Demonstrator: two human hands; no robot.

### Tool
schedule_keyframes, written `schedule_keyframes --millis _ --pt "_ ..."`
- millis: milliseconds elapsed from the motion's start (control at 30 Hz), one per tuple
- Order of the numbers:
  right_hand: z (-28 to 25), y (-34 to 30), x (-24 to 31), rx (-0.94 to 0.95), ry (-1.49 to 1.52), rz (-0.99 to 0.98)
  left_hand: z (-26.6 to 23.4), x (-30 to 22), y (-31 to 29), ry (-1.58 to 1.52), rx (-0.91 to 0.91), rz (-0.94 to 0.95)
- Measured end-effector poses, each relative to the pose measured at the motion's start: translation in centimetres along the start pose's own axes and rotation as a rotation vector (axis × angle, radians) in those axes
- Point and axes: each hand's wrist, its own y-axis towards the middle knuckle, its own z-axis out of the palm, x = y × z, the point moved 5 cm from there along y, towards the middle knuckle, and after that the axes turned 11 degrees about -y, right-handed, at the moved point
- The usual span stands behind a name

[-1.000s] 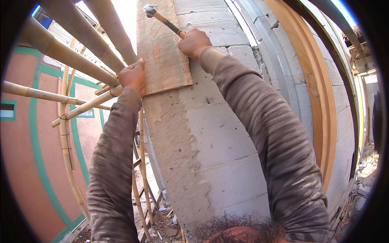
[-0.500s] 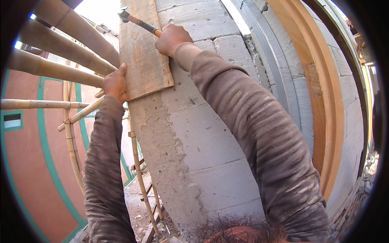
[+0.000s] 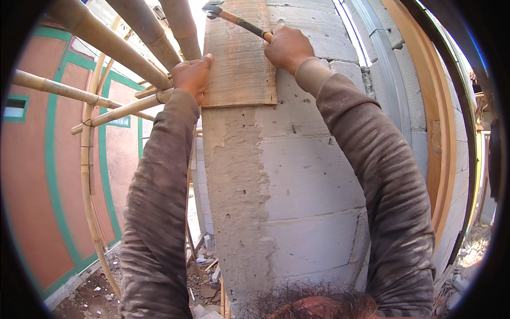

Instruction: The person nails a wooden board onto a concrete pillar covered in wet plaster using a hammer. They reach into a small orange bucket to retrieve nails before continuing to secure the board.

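A hammer (image 3: 243,23) with a metal head and an orange-and-black handle is gripped in my right hand (image 3: 289,49). Its head hangs in front of the upper left part of a weathered wooden board (image 3: 239,72). The board stands upright against a pale block wall, its lower end resting over a rough mortar strip (image 3: 234,175). My left hand (image 3: 192,78) holds the board's left edge, thumb up along the side; the other fingers are partly hidden. Whether a nail is under the hammer head cannot be made out.
Thick bamboo poles (image 3: 114,45) slant in from the upper left, close to my left hand. A pale block wall (image 3: 313,181) fills the middle. To the right are a grey metal channel (image 3: 385,69) and a wooden frame (image 3: 434,122). Rubble (image 3: 98,297) lies below.
The view has swung, so board, hands and hammer sit farther right and higher in the picture. Both hands keep their grips; the hammer head remains in front of the board.
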Motion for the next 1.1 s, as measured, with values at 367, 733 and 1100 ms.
schedule_keyframes --millis 367,733,1100 --pt "1.3 2.3 -0.3 -0.186 -0.040 -0.056 -0.3 0.7 0.8 0.053 -0.023 0.107" --pt "1.1 2.5 0.8 -0.208 -0.059 -0.058 -0.7 1.9 1.3 0.015 -0.098 0.130" --pt "1.6 3.2 0.4 -0.108 0.133 0.041 -0.7 0.5 -0.3 -0.024 -0.081 0.101"
